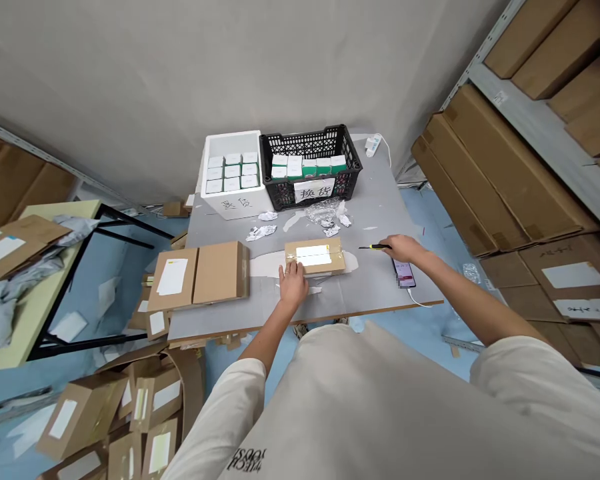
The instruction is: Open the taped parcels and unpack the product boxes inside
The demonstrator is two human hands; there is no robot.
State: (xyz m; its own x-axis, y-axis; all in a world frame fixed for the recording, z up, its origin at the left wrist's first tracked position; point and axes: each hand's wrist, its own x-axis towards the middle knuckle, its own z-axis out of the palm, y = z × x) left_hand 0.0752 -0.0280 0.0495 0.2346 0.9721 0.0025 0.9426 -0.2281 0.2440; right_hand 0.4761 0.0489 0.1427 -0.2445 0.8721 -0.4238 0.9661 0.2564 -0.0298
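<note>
A small taped cardboard box (337,261) with a white label lies on the grey table, on top of a white paper sheet (265,265). My left hand (294,283) rests on its near left edge, fingers stretched out over the cardboard and label, thumb apart at the side. To the right of the box, my right hand (403,248) is closed around a slim yellow-and-black utility knife (379,247). Its thin dark blade points left toward the box, with a gap between them. Just below that hand, a phone (405,275) with a lit screen lies on a charging cable.
Two cardboard boxes (216,273) stand at the table's left. Behind are a white foam box (240,201) and black crate (353,177), both holding small white-and-green boxes. Crumpled paper (261,232) and clear plastic (323,211) lie between. Cartons (520,167) fill the right shelves; parcels (87,410) crowd the floor left.
</note>
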